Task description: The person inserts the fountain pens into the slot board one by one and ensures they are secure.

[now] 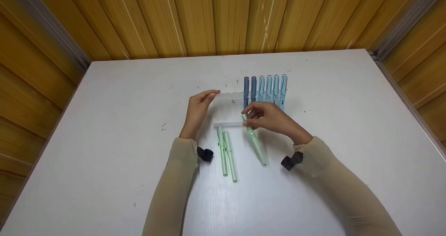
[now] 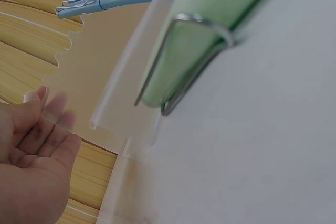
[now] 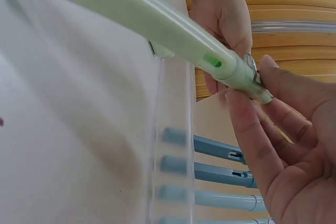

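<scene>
White table (image 1: 122,124): six blue pens (image 1: 264,88) already racked in clear holder (image 1: 228,110), steadied by left hand (image 1: 198,108) with fingers straight; third green pen (image 1: 253,140) pinched by right hand (image 1: 271,119); two green pens (image 1: 226,154) left lying.

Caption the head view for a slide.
Right hand pinches a green pen at a clear rack steadied by the left hand; blue pens already racked.

A plain recording booth or small workroom, not a home. A bare white desk (image 1: 104,131) fills a corner enclosed by yellow wood-grain panel walls (image 1: 216,16) with grey metal trim at the corners (image 1: 45,27). On the desk, only pens: a tidy blue row (image 1: 265,88) in a clear acrylic rack (image 1: 228,110).
</scene>
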`<move>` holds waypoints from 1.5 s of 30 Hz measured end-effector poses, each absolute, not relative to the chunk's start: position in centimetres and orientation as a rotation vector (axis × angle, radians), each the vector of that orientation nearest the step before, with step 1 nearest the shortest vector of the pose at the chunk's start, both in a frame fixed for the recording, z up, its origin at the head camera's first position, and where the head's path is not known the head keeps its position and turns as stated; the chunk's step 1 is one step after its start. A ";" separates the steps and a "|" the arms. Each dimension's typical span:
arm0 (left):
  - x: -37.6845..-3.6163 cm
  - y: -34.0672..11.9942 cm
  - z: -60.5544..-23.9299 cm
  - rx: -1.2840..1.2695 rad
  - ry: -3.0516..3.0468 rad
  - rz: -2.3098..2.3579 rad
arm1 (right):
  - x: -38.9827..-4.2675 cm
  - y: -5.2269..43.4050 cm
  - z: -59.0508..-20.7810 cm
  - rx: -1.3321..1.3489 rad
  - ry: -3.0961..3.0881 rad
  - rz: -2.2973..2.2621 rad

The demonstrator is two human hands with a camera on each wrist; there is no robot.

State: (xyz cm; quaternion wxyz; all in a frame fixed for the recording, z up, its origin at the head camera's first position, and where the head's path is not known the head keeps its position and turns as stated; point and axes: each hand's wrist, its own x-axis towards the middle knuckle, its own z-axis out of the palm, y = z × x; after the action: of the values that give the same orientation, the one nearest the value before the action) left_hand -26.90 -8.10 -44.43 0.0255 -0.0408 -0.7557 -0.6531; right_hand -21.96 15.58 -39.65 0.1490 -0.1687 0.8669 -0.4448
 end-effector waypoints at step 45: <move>-26.7 -8.1 -44.2 -0.117 -2.338 -2.040 | -24.4 14.5 -37.4 -0.601 2.704 -1.839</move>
State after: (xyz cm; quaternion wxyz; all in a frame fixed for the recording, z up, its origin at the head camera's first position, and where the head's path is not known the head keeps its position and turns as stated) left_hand -26.69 -8.11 -44.23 0.0181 -0.0376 -0.7528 -0.6570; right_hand -24.41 14.49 -37.37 -0.0915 -0.1800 0.8099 -0.5508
